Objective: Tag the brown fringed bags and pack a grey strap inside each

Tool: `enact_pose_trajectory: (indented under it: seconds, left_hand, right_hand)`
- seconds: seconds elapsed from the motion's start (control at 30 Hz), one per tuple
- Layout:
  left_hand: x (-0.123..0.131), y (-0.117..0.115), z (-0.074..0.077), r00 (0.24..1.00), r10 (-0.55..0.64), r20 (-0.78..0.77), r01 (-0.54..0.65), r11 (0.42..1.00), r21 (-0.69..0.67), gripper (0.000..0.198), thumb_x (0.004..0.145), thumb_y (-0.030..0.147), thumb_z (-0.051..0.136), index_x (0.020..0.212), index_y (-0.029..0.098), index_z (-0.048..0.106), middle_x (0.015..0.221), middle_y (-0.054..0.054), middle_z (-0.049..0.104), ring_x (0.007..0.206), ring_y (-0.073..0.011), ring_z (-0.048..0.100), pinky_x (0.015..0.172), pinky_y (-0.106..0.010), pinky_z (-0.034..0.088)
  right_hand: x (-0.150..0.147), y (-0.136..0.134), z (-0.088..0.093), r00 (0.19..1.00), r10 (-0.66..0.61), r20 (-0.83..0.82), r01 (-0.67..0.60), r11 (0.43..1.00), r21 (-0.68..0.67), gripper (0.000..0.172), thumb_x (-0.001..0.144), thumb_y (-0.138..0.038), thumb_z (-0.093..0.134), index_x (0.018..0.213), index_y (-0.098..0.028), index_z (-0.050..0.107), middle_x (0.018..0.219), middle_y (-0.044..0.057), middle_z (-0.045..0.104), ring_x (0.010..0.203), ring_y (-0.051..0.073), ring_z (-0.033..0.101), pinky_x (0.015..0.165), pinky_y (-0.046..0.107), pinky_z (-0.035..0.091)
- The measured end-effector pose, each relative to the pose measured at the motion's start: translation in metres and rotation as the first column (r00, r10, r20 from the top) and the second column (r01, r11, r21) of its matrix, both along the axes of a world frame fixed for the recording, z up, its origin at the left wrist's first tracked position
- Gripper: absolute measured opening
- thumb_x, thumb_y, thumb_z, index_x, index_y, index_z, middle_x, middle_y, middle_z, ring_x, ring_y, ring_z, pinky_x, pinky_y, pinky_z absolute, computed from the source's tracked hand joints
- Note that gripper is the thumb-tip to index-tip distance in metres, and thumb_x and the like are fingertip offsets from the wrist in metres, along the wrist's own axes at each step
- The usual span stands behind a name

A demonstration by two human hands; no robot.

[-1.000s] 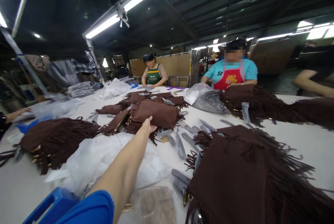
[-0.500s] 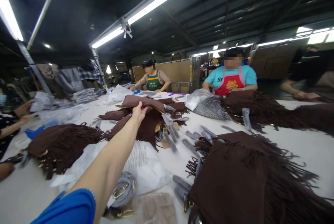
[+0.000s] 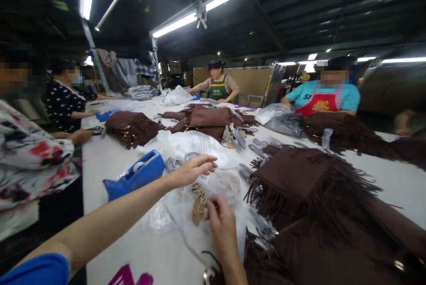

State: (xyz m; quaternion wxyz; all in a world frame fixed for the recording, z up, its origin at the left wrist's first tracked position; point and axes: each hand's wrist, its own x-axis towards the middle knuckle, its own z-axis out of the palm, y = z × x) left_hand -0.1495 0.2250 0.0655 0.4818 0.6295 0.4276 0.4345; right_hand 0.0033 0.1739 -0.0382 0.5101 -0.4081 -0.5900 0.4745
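My left hand is held out over the middle of the table with its fingers stretched, nothing in them. It hovers above clear plastic bags. Just below it, my right hand has its fingers curled in a pinch at the edge of a small bunch of tan hang tags with pale strings. Its fingertips partly hide the contact. Dark brown fringed bags are piled to the right of my hands. Another brown bag lies beyond them on a farther pile, with grey plastic-wrapped pieces hanging from it.
A blue tape dispenser stands left of my hands. White plastic bags lie behind them. More fringed bags sit farther left. Co-workers stand around the table, one in a floral top close on my left. A purple item lies in front.
My left hand has let go of the brown bag on the far pile and drawn back toward me. My right hand has come into view at the tags. The view has swung left.
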Motion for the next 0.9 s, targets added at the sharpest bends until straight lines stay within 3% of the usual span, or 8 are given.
enact_pose_trajectory:
  seconds: [0.07,0.17,0.27,0.37,0.5,0.6,0.77,0.9]
  left_hand:
    - [-0.011,-0.035,-0.019,1.000,0.011,0.013,-0.011,0.999,0.041,0.051,0.089,0.050,0.057,0.126,0.015,0.057,0.116,-0.014,0.065,0.108,-0.0253,0.062,0.092,-0.039,0.048]
    - [-0.022,-0.061,-0.059,1.000,-0.022,0.001,0.021,0.995,0.093,0.063,0.094,0.061,0.039,0.137,0.015,0.047,0.126,-0.017,0.061,0.117,-0.0268,0.057,0.099,-0.042,0.044]
    - [-0.026,-0.066,-0.095,0.966,-0.030,-0.257,0.091,0.969,0.230,0.058,0.101,0.052,0.022,0.139,0.015,0.045,0.131,-0.014,0.059,0.125,-0.0238,0.052,0.105,-0.039,0.039]
    - [-0.027,-0.071,-0.112,0.887,0.023,-0.461,0.142,0.937,0.318,0.048,0.100,0.039,0.025,0.129,0.015,0.055,0.129,-0.012,0.060,0.121,-0.0243,0.053,0.105,-0.038,0.037]
    - [-0.027,-0.080,-0.117,0.851,0.014,-0.526,0.201,0.915,0.349,0.026,0.087,0.030,0.052,0.105,0.017,0.066,0.116,-0.010,0.066,0.114,-0.0272,0.055,0.105,-0.040,0.035]
    - [-0.027,-0.080,-0.116,0.841,0.029,-0.540,0.203,0.909,0.364,0.019,0.078,0.022,0.059,0.095,0.019,0.067,0.111,-0.007,0.067,0.110,-0.0250,0.056,0.104,-0.036,0.037]
    - [-0.019,-0.077,-0.098,0.879,0.159,-0.449,0.051,0.906,0.420,0.030,0.083,0.015,0.043,0.100,0.017,0.067,0.107,-0.010,0.068,0.108,-0.0255,0.058,0.100,-0.038,0.040]
    - [0.008,-0.093,-0.079,0.919,0.074,-0.387,0.126,0.875,0.466,0.040,0.092,0.023,0.033,0.117,0.015,0.064,0.119,-0.009,0.066,0.111,-0.0220,0.058,0.098,-0.032,0.043]
  right_hand:
    - [0.003,0.003,0.005,0.999,0.008,-0.051,-0.010,0.999,-0.045,0.023,0.083,-0.043,0.057,0.076,-0.021,0.058,0.066,0.000,0.064,0.057,0.015,0.059,0.046,0.023,0.043]
    - [0.006,0.000,0.013,0.995,-0.001,-0.102,-0.004,0.999,-0.048,0.032,0.074,-0.051,0.065,0.077,-0.020,0.058,0.071,0.002,0.067,0.056,0.015,0.062,0.041,0.020,0.042]
    - [0.008,-0.014,0.029,0.987,-0.050,-0.155,0.045,0.998,-0.036,0.044,0.062,-0.058,0.075,0.073,-0.019,0.058,0.069,0.002,0.068,0.054,0.014,0.062,0.039,0.019,0.043]
    - [0.011,-0.035,0.060,0.973,-0.112,-0.201,0.110,0.994,-0.023,0.051,0.054,-0.061,0.079,0.073,-0.020,0.056,0.067,-0.001,0.066,0.054,0.013,0.063,0.041,0.019,0.046]
    - [0.021,-0.064,0.111,0.961,-0.148,-0.234,0.156,0.988,0.018,0.054,0.049,-0.060,0.084,0.074,-0.021,0.056,0.066,-0.003,0.065,0.057,0.011,0.063,0.047,0.019,0.050]
    - [0.032,-0.083,0.137,0.963,-0.161,-0.215,0.173,0.984,0.037,0.053,0.047,-0.056,0.087,0.074,-0.020,0.057,0.066,-0.002,0.066,0.058,0.012,0.065,0.051,0.021,0.053]
    - [0.050,-0.109,0.152,0.970,-0.171,-0.174,0.183,0.982,0.054,0.050,0.052,-0.052,0.086,0.075,-0.018,0.058,0.067,-0.001,0.068,0.058,0.012,0.065,0.054,0.024,0.055]
    - [0.056,-0.115,0.153,0.969,-0.186,-0.162,0.198,0.978,0.061,0.047,0.054,-0.051,0.085,0.075,-0.019,0.058,0.067,-0.002,0.068,0.057,0.012,0.065,0.054,0.024,0.055]
